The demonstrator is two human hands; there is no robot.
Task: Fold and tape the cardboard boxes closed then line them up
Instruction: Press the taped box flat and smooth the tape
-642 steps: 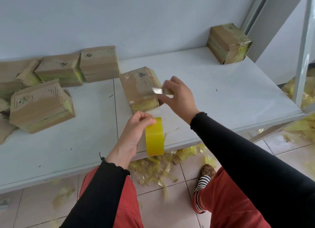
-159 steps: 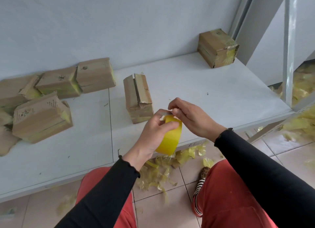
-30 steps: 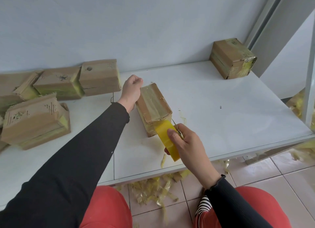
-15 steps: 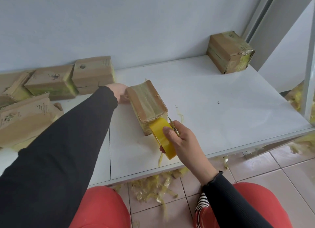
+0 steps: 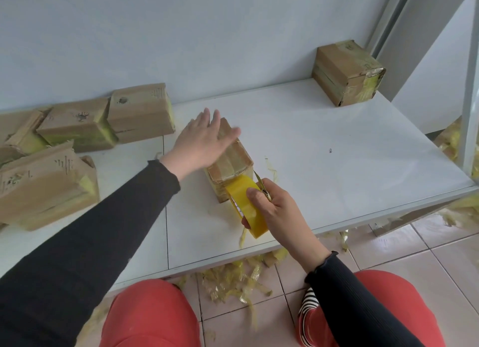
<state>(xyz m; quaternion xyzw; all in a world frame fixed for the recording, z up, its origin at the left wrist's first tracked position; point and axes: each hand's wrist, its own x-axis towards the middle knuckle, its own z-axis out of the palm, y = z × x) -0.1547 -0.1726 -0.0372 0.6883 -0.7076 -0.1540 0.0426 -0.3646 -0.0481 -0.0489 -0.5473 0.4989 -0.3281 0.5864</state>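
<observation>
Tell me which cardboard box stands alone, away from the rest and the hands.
The taped box at the table's far right corner by the wall. The others cluster at far left, and one lies in the middle under the left hand.

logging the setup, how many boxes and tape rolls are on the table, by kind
boxes: 6 plain: one being taped, one far right, four at left; edge scraps unclear
tape rolls: 1, yellow
total: 7

yellow tape roll [image 5: 246,206], brown box [image 5: 230,162], red trousers [image 5: 150,315]
</observation>
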